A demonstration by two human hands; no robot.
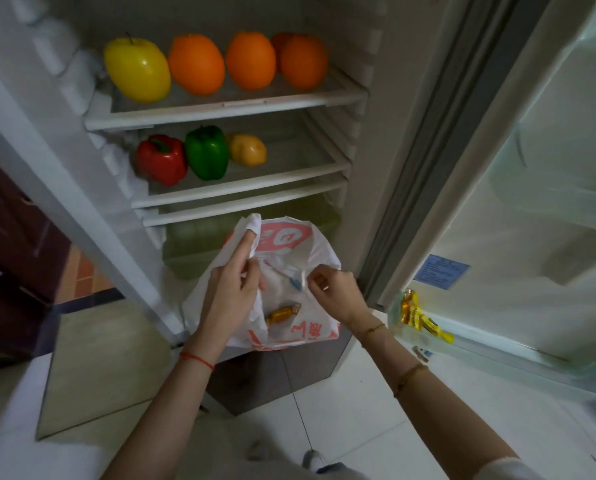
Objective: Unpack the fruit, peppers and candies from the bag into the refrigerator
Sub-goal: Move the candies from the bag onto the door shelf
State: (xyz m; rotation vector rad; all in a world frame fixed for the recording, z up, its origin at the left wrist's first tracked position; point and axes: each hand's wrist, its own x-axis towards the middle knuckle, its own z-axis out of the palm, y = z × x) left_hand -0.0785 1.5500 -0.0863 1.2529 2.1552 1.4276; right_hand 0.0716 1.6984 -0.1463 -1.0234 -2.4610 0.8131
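Left hand (232,289) clamped on the rim of the white-and-red plastic bag (289,244), held before the open refrigerator's glass shelves (227,107) — one orange-wrapped candy (282,314) inside. Right hand (334,294) pinches the opposite rim. Yellow-wrapped candies (419,317) lie in the door rack — far right.

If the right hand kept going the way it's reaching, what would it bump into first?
Most likely the blue-wrapped candy just ahead of the right hand, inside the bag; the left hand lies beyond. Depth is uncertain.
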